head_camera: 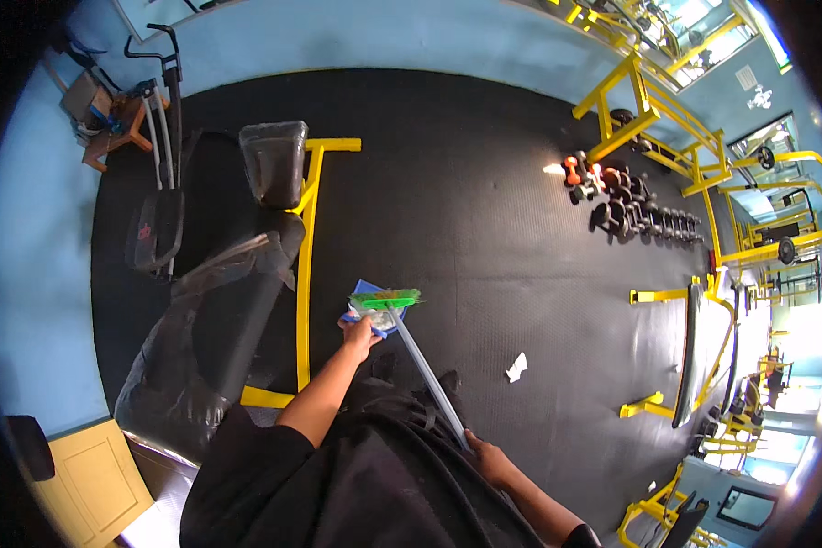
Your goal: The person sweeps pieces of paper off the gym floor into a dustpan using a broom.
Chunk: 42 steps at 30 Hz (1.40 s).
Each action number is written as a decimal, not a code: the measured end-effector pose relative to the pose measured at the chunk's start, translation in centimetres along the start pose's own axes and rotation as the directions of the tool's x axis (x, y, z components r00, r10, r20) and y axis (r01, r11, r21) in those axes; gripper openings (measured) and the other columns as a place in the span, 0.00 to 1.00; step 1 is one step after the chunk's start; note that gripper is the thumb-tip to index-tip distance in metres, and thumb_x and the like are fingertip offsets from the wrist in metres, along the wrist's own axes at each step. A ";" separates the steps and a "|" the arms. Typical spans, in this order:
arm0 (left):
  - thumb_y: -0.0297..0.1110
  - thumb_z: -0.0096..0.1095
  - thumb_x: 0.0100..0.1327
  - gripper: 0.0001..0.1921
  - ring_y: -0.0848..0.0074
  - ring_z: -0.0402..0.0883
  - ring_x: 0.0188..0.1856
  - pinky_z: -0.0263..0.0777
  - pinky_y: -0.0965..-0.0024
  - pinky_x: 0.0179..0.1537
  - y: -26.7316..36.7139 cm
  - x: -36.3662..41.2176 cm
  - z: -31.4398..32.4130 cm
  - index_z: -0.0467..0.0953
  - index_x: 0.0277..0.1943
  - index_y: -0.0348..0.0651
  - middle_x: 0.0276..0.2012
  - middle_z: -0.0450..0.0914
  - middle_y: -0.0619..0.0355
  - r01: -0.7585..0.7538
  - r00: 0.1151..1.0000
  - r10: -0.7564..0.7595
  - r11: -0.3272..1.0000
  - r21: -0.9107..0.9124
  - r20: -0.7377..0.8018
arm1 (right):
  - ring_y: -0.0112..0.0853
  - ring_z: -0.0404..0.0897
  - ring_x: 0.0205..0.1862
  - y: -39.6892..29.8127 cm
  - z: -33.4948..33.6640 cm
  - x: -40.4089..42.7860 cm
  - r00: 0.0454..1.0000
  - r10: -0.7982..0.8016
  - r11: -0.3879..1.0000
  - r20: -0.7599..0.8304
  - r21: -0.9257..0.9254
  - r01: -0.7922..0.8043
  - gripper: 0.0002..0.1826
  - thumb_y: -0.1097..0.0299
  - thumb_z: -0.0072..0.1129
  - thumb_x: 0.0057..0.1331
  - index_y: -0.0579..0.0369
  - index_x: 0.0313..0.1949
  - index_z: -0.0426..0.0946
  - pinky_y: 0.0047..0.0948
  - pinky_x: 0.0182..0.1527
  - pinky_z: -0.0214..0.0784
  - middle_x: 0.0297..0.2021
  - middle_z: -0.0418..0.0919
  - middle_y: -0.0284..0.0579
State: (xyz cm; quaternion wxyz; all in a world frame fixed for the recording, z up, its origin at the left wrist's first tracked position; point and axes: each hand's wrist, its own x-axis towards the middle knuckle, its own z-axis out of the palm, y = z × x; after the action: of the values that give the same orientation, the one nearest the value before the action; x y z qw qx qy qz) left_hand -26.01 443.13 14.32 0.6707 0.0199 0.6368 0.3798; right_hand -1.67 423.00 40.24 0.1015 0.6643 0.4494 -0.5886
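My left hand (359, 335) grips the near edge of a blue dustpan (366, 286). Some whitish litter (381, 320) lies in the pan. A green broom head (385, 299) with green bristles rests across the dustpan and hides part of it. From the head a grey broom handle (428, 373) runs back towards me. Around its near end my right hand (488, 459) is closed, low in front of my body. A crumpled piece of white paper (517, 368) lies on the black rubber floor (493, 301), to the right of the handle.
Left of me stands a weight bench (226, 308) wrapped in plastic, on a yellow frame (306, 274). An elliptical trainer (161, 198) is behind it. Rows of dumbbells (630, 198) lie at the right, below a yellow rack (623, 109). Another padded bench (688, 356) stands further right.
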 end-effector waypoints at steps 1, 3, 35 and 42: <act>0.25 0.50 0.52 0.32 0.62 0.73 0.43 0.75 0.51 0.38 0.7 -0.6 0.2 0.47 0.58 0.55 0.50 0.63 0.48 0.016 1.000 -0.016 1.000 -0.005 0.006 | 0.43 0.63 0.60 -0.3 -0.7 -0.2 1.000 0.014 0.999 -0.008 -0.037 -0.014 0.31 0.63 0.47 0.63 0.60 0.63 0.51 0.32 0.60 0.54 0.57 0.63 0.60; 0.25 0.52 0.53 0.28 0.59 0.70 0.51 0.73 0.51 0.43 2.3 -1.5 0.4 0.48 0.55 0.53 0.54 0.61 0.49 0.023 0.999 -0.023 1.000 0.012 0.035 | 0.43 0.63 0.60 -1.1 -2.2 -0.1 1.000 0.014 0.997 -0.021 -0.080 -0.016 0.31 0.63 0.47 0.64 0.60 0.63 0.51 0.32 0.60 0.54 0.58 0.63 0.59; 0.25 0.52 0.50 0.33 0.63 0.70 0.43 0.73 0.52 0.38 24.8 17.7 18.1 0.50 0.60 0.53 0.49 0.62 0.48 -0.013 0.972 -0.019 0.991 -0.133 -0.234 | 0.58 0.74 0.42 -18.3 -37.0 43.0 0.956 -0.234 0.947 -0.175 -0.266 0.183 0.32 0.66 0.42 0.61 0.64 0.63 0.47 0.46 0.46 0.66 0.38 0.73 0.71; 0.28 0.52 0.54 0.30 0.63 0.71 0.43 0.74 0.52 0.36 23.0 18.0 16.2 0.50 0.60 0.56 0.49 0.62 0.50 0.012 0.960 -0.027 0.999 -0.053 -0.277 | 0.58 0.76 0.38 -14.8 -35.8 33.3 0.996 0.029 0.872 0.079 -0.489 0.013 0.33 0.64 0.40 0.62 0.57 0.65 0.42 0.51 0.43 0.66 0.35 0.74 0.71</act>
State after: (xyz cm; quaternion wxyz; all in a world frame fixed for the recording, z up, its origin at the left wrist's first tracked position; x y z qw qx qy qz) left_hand -24.86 476.55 14.01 0.5787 -0.0568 0.7150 0.3881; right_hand 9.22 471.20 27.24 0.2873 0.5936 0.5760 -0.4830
